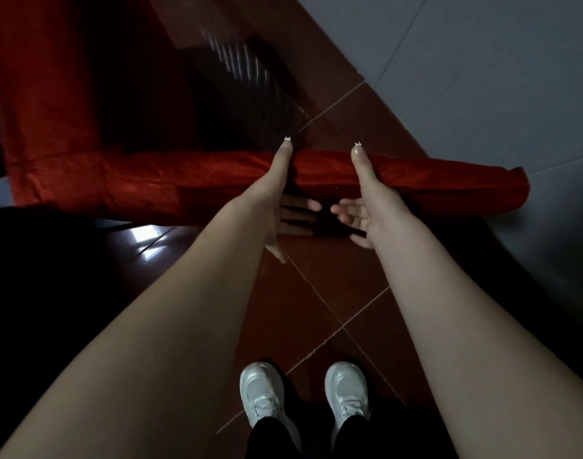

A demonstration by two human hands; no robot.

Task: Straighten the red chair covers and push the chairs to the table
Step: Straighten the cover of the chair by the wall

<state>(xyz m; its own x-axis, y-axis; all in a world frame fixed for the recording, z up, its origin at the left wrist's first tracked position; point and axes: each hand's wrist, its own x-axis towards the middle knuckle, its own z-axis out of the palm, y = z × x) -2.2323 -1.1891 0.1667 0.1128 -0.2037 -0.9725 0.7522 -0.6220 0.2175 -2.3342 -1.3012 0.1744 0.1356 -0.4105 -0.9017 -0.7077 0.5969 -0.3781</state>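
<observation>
The red chair cover (pixel 151 183) capped the chair back's top edge, long axis running left to right, straight ahead. The left hand (pixel 276 207) and right hand (pixel 366 207), equally near, lay unclenched with thumbs over it, apparently touching in the dim light.

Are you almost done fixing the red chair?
Looks done: the red chair cover sits pulled over the top of the chair back. In hand: the left hand and right hand rest flat on its near side, thumbs over the top, perhaps smoothing or ready to push. Left: no table is clearly in view, so pushing in is probably yet to do.
</observation>
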